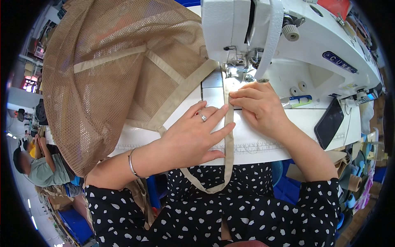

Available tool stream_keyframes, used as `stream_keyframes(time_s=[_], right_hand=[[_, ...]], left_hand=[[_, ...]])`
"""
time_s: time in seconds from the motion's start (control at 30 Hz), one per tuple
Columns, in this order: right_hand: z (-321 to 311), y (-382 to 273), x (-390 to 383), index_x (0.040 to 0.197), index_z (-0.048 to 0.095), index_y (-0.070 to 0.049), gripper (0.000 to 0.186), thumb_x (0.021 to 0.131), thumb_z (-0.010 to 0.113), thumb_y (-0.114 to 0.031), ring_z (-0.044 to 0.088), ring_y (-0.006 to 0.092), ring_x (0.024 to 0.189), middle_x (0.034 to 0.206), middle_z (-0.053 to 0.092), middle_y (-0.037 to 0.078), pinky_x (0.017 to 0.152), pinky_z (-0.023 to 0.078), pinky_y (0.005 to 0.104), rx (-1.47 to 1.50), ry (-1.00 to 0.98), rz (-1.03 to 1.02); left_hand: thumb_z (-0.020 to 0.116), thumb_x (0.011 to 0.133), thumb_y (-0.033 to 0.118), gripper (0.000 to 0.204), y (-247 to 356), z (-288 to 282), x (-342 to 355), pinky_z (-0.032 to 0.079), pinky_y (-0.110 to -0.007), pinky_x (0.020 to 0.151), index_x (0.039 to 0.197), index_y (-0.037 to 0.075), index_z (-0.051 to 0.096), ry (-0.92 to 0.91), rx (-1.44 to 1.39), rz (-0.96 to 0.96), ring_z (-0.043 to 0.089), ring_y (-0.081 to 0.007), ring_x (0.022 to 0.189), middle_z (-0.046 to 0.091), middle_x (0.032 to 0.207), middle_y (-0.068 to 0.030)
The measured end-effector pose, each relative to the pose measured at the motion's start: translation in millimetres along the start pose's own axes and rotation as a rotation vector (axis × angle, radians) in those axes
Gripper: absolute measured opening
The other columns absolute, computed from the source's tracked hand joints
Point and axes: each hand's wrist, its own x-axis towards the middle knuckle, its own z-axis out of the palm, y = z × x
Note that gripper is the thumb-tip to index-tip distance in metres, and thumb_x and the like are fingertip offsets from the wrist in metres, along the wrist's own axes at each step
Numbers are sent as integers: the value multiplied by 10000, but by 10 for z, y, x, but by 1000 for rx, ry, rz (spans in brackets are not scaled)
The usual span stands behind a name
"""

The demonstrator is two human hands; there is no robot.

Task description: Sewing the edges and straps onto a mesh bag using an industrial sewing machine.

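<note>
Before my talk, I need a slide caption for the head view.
Left hand and right hand on a beige strip at a white sewing machine, beside brown mesh fabric.

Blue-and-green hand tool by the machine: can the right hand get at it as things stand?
Probably yes: the blue-and-green hand tool lies just to the right of the right hand, with nothing visible between them. The fingertips rest on the beige strip, so they would have to leave it first.
</note>
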Motion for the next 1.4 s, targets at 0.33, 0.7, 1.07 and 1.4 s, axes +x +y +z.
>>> stream_keyframes(time_s=[0.33,0.7,1.07,1.4], right_hand=[[-21,-148,-36,1110,716,-22,370,799,824,-188,662,283,1154,1141,681,112,990,503,436,83,-82,-94],[-46,-167,-20,1103,706,-22,534,785,819,-435,641,258,1126,1177,650,136,1048,453,430,-13,-126,-139],[-42,-164,-13,1115,739,-50,540,747,867,-423,639,252,1212,1122,677,87,1025,476,452,14,-120,-97],[-42,-139,-3,1149,737,-33,573,753,858,-428,629,253,1230,1145,684,98,1024,471,440,54,-135,-84]], left_hand=[[778,830,353,691,135,-15,-137,366,-497,1160,1470,207,563,-67,-115,-17,418,-398,1431,373,1586,-250],[737,899,258,620,-310,-303,-788,382,-486,1165,1484,164,553,-108,144,-460,423,-363,1461,474,1562,-145],[573,972,18,337,-484,208,-1107,502,-399,1031,1299,63,643,511,37,-704,618,-329,1240,654,1317,-156],[658,805,-84,407,-151,-89,-1457,512,-384,711,1191,25,726,593,533,-334,612,-274,845,613,1010,-100]])
